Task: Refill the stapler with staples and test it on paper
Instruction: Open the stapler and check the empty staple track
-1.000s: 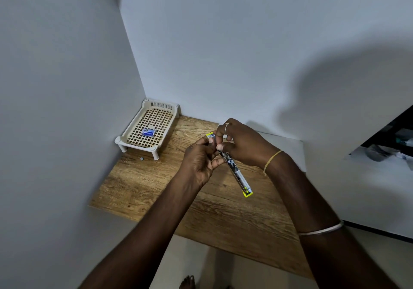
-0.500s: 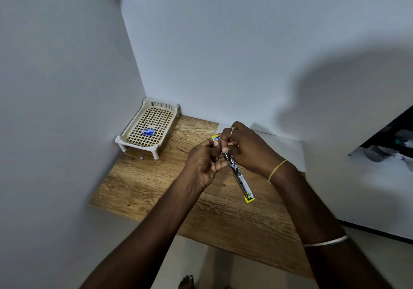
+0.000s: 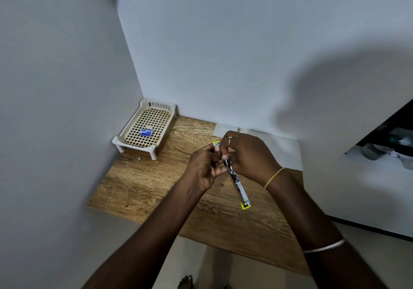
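A yellow and metal stapler [image 3: 238, 184] is held above the wooden table [image 3: 143, 183], swung wide open so its metal channel slants toward me with a yellow tip at each end. My left hand [image 3: 204, 168] pinches its far end from the left. My right hand [image 3: 248, 154] grips the same end from the right, fingers curled over it. A small blue staple box [image 3: 146, 132] lies in the cream lattice tray [image 3: 134, 132]. White paper [image 3: 283, 152] lies flat at the table's back right, partly behind my right hand. Whether staples sit in the channel is hidden.
The tray stands on short legs in the back left corner against both walls. A tiny dark piece [image 3: 139, 158] lies on the table in front of the tray. The table's front edge drops to the floor, where bare toes [image 3: 185, 282] show.
Both hands with the stapler drifted slightly right and away from me. The stapler's near end tilted a little lower. The grip looks the same.
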The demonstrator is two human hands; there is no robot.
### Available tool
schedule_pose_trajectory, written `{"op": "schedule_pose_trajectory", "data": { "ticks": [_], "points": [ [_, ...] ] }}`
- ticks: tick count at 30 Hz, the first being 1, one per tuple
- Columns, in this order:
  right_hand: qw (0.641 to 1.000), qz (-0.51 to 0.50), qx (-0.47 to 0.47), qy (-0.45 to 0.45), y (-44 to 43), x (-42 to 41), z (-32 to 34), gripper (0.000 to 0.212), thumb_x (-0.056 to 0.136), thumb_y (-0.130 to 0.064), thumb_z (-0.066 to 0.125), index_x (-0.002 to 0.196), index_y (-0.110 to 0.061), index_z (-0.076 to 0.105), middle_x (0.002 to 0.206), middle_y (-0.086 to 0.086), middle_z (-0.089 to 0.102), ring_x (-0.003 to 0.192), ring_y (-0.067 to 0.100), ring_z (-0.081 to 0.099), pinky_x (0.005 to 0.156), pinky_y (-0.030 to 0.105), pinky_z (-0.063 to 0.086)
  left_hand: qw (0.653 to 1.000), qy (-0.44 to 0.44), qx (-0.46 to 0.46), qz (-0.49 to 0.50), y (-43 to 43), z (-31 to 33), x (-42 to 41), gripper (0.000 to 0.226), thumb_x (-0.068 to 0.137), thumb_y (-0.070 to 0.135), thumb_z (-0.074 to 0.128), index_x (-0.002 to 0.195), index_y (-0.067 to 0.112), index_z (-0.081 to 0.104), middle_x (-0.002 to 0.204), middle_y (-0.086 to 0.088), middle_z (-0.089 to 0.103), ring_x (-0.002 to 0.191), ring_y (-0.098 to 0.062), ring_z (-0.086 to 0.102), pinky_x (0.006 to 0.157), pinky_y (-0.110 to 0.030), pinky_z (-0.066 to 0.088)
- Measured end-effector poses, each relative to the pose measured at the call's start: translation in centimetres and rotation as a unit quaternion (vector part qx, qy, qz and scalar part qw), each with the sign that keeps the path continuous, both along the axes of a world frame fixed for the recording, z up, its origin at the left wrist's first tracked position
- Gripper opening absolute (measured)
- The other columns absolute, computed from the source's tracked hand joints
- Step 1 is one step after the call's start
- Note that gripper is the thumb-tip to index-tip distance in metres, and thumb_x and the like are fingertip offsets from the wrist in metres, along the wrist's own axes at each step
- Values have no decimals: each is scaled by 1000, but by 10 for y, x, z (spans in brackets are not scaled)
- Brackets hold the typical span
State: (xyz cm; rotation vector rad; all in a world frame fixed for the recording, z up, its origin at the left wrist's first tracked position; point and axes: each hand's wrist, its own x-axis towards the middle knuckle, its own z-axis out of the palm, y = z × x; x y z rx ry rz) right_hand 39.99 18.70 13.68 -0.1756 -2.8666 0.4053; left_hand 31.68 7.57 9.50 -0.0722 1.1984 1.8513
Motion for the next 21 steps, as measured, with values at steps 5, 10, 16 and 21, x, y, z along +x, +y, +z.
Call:
{"op": "schedule_pose_trajectory", "data": {
  "ticks": [5, 10, 16, 21],
  "points": [
    [1000, -4, -21, -16, 3, 1, -5, 10, 71, -19, 70, 76, -26, 64, 81, -8, 67, 78, 16, 63, 63, 32, 50, 1000, -19, -19, 5, -1, -3, 1, 36, 90, -15, 39, 101, 8, 64, 70, -2, 66, 49, -9, 62, 46, -28, 56],
    [995, 17, -93, -7, 5, 1, -9, 26, 75, -14, 69, 88, -34, 59, 88, -16, 65, 80, 2, 54, 64, 24, 44, 1000, -16, -15, -10, -1, -4, -3, 38, 82, -19, 35, 86, 8, 63, 74, -4, 63, 50, -10, 64, 48, -29, 58],
    [989, 24, -144, -3, 6, -1, -5, 38, 71, -3, 67, 90, -34, 57, 86, -15, 61, 81, 4, 61, 66, 26, 48, 1000, -12, -10, -3, -2, -7, -12, 30, 94, -10, 41, 97, 9, 64, 69, -2, 70, 53, -11, 67, 48, -27, 57],
    [986, 19, -165, 10, 6, 4, -2, 37, 74, -2, 72, 92, -32, 61, 80, -16, 60, 75, -2, 54, 61, 20, 37, 999, 10, 0, 30, -3, -5, -32, 23, 99, 0, 50, 109, 12, 68, 85, -2, 69, 62, -12, 70, 51, -29, 59]
  ]
}}
